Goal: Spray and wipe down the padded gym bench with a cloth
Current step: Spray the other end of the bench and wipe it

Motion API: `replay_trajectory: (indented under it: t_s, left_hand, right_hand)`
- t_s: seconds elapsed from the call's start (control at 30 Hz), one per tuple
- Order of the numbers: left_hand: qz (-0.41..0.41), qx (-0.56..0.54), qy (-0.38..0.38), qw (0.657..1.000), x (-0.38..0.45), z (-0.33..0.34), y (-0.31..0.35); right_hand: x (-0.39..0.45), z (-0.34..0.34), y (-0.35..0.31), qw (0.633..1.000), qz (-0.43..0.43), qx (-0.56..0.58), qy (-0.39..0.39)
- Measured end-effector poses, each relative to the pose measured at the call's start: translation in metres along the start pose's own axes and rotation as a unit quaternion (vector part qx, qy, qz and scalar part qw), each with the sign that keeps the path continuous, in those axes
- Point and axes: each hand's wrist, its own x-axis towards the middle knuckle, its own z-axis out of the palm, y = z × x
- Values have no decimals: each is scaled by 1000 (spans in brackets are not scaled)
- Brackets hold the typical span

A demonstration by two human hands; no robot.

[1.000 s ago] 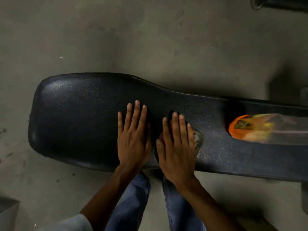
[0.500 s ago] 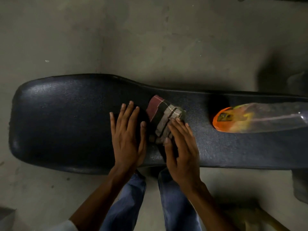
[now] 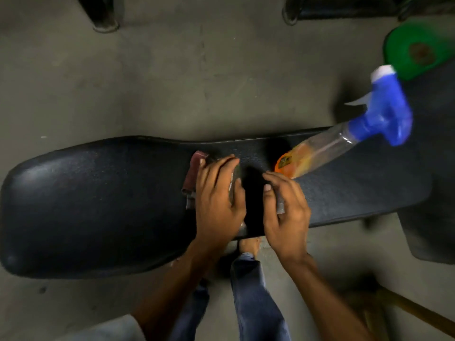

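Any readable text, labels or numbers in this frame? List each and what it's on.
None readable.
Spray bottle: dark mark on its orange label, too blurred to read.
Cloth: stripes only, no text.
Bench: no visible brand or marking.
Green object on the floor: reddish blurred centre, no legible characters.
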Motion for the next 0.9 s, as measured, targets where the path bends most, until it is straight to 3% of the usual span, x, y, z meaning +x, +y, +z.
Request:
replay_trajectory:
  t_s: [0.17, 0.33, 0.47, 0.57, 0.77, 0.9]
  left_hand:
    - [-18, -74, -105, 992, 21, 27, 37]
    - [-45, -61, -223, 972, 41, 53, 76]
    - [-66, -30, -177, 982, 48, 74, 87]
    - [-74, -41, -148, 985, 33, 75, 95]
    - [-63, -82, -244, 964, -30, 75, 114]
    - [-93, -115, -309, 940, -75, 76, 121]
  right_hand:
    - [-8, -30, 6, 995, 38, -2, 89]
    - [-13, -57, 7, 986, 80, 8, 146]
    - [-10, -70, 13, 979, 101, 32, 173]
    - [-1, -84, 14, 979, 98, 47, 174]
    - [27, -111, 4, 990, 36, 72, 117]
    - [38, -115, 7, 990, 70, 71, 96]
